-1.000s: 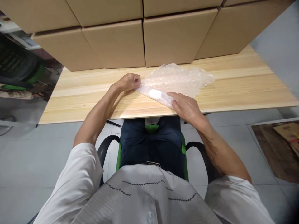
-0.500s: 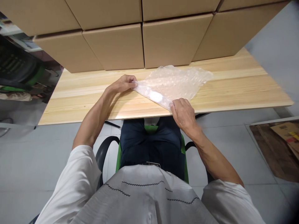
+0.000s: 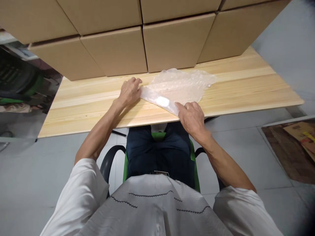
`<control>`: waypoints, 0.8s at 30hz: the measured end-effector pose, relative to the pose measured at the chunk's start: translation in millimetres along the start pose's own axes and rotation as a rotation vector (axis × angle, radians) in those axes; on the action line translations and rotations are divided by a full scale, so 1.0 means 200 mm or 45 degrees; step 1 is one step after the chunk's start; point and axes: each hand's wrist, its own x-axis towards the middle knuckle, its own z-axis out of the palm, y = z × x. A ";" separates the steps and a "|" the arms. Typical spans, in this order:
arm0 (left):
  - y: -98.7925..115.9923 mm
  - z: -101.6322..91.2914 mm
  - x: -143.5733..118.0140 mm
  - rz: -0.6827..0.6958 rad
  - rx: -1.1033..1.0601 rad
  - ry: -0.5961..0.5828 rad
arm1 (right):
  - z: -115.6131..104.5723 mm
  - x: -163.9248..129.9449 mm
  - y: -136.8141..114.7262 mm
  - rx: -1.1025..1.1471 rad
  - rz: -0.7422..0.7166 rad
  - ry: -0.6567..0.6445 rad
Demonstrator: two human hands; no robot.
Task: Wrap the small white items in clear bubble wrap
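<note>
Sat at a pale wooden bench (image 3: 246, 88), on a green and black chair (image 3: 159, 137), looking down at both bare hands.

Left hand (image 3: 129, 92) laid on the left end of a clear, crinkly sheet of bubble wrap (image 3: 182, 86), fingers bent and pressing the plastic down onto the wood. Grip narrow, pinching the near left corner, most likely to keep that end from sliding.

Right hand (image 3: 192, 116) set on the other end of the same near edge, right at the front lip of the bench. Fingers curled over the plastic, grip closed on the bubble wrap. Held at both ends like this, most likely so the rolled part stayed tight and straight.

Near edge of the wrap folded or rolled over a small white thing (image 3: 162, 101), showing as a bright patch through the plastic, between the two hands. Too blurred under the bubbles to say what it was.

Rest of the sheet spread flat and loose toward the back of the bench, its far edge just beside a row of brown cardboard boxes (image 3: 172, 42). Boxes stacked along the back, well out of the way of the hands.

Grey tiled floor (image 3: 246, 147) below, with flat brown cardboard (image 3: 292, 144) lying off to the right.
</note>
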 end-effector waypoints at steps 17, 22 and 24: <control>0.39 0.18 -0.22 0.507 -0.034 -0.361 | -0.05 -0.15 0.20 0.307 0.139 0.194; 0.40 0.17 -0.22 0.482 -0.020 -0.375 | -0.18 -0.13 0.06 0.191 0.052 0.274; 0.40 0.17 -0.22 0.476 -0.013 -0.381 | -0.18 -0.07 -0.06 0.183 -0.115 0.160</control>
